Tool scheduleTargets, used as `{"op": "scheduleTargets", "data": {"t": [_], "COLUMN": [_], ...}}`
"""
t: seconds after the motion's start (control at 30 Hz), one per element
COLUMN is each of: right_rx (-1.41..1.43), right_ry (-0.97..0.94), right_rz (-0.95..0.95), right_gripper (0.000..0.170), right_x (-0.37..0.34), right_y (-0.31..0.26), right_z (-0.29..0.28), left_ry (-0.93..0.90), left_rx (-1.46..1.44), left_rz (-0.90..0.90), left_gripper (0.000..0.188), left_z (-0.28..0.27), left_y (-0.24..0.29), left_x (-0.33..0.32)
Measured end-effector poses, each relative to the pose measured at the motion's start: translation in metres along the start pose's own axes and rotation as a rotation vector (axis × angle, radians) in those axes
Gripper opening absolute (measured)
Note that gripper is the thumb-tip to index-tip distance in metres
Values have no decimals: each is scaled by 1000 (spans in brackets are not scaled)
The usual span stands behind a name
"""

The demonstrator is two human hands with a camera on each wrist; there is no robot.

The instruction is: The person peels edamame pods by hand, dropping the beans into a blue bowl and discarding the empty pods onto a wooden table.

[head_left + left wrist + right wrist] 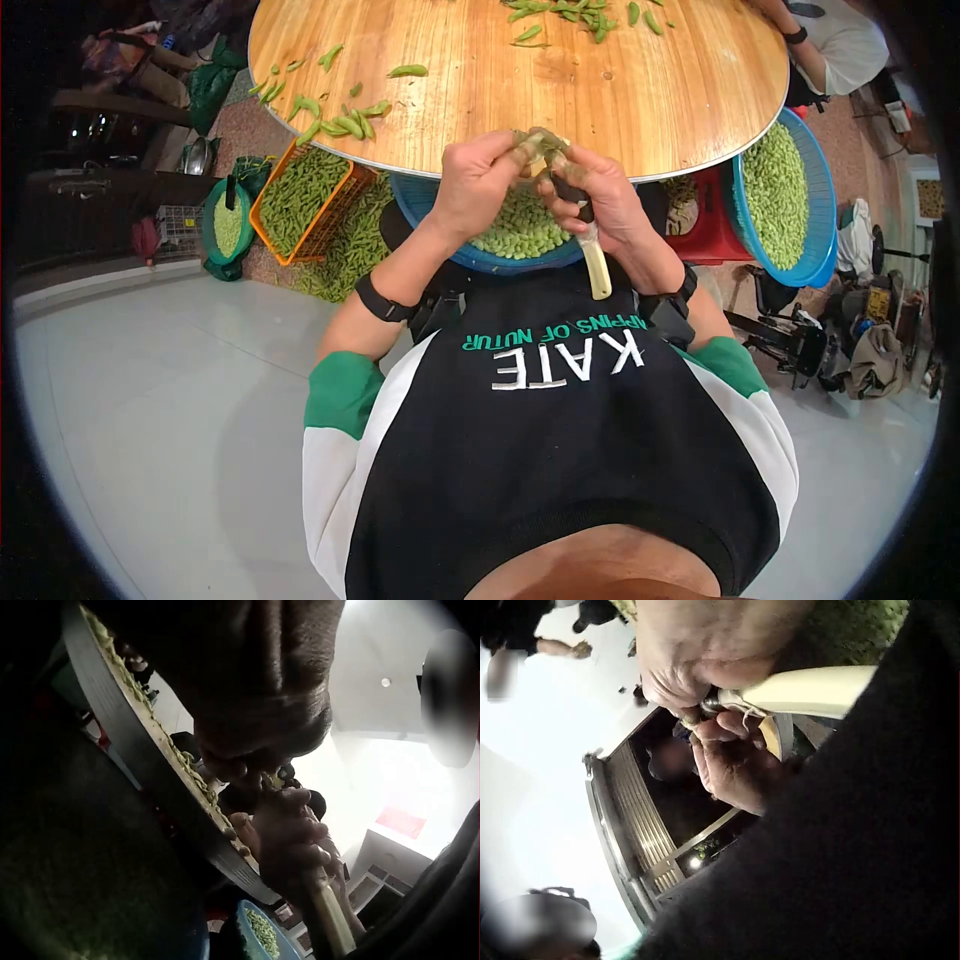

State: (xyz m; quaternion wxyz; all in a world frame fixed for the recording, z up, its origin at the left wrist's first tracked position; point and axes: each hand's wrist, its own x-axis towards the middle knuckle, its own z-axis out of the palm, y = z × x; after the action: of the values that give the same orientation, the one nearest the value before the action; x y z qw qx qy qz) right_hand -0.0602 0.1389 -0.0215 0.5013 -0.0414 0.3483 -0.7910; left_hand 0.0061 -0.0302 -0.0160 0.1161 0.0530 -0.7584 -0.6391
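The left hand (475,190) and right hand (612,205) meet fingertip to fingertip over the table's near edge. Between the left fingers is a small green pod (538,160), mostly hidden. Curled right fingers grip a tool whose pale handle (597,270) points back toward the shirt; its working end is covered by the fingers. Below the hands, a blue basket (405,195) holds shelled green beans (520,225). In the left wrist view the right hand (289,840) wraps the pale handle (330,915). The right wrist view shows the left hand's (735,769) fingers bent close to the right hand (712,652).
Loose green pods (350,122) lie on the round wooden table (480,80). An orange crate (345,200) of pods and a green basin (212,245) stand left. A blue basket (828,215) of beans and a red stool (705,230) are right. Another person's arm (805,50) is at upper right.
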Motion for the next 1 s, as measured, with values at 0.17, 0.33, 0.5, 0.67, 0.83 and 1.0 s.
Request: {"op": "scheduleTargets", "data": {"t": [0.17,0.33,0.5,0.67,0.83,1.0], "right_rx": [-622,-1228,-1483,-1622,-1368,-1571], "right_ry": [162,255,216,193,239,180], "right_rz": [-265,-928,-1048,-944,-676,-690], "right_gripper": [18,27,27,23,14,16], "right_x": [6,19,4,-3,-14,0], "right_y": [5,9,12,7,-18,-18], "right_z": [-5,-13,-10,-21,-25,-31], "left_ry": [2,48,-32,-93,236,365], "left_rx": [43,486,510,484,876,1282], "left_rz": [-99,231,250,276,386,360], "left_gripper": [12,11,7,6,22,25], "left_z": [7,16,19,20,-52,-113], "left_y": [4,7,12,10,16,-16], "left_x": [-2,-11,-25,-41,-18,17]}}
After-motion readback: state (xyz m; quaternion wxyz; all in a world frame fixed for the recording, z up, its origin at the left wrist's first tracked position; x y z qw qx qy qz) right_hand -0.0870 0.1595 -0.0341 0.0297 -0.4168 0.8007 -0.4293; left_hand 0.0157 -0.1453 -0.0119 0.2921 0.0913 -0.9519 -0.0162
